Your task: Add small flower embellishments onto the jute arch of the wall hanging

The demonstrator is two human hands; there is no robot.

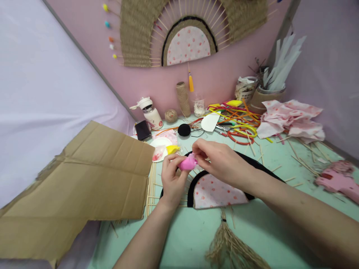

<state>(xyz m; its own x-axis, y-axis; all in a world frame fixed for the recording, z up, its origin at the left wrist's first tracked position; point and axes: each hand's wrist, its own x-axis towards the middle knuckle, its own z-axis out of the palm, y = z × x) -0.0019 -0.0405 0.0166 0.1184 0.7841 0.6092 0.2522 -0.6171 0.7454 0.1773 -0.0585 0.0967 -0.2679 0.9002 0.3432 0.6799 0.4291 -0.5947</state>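
My left hand (pixel 171 178) grips a small pink object (pixel 187 163) between thumb and fingers. My right hand (pixel 217 160) meets it from the right, its fingertips pinching the same pink object at its top. Both hands hover over a half-round craft piece (pixel 217 192) lying on the mint-green table (pixel 185 231): floral pink fabric with a black border, thin wooden sticks radiating from it, and a jute tassel (pixel 232 246) trailing toward me. A yellow bit (pixel 172 149) lies just beyond my left hand.
A big sheet of cardboard (pixel 78 186) covers the left side. At the back stand a white bottle (pixel 150 112), a twine spool (pixel 183 98), a black ball (pixel 184 129), coloured sticks and scissors (pixel 238 125), jars (pixel 265 97), floral cloth (pixel 291 119). A pink glue gun (pixel 338 181) lies right.
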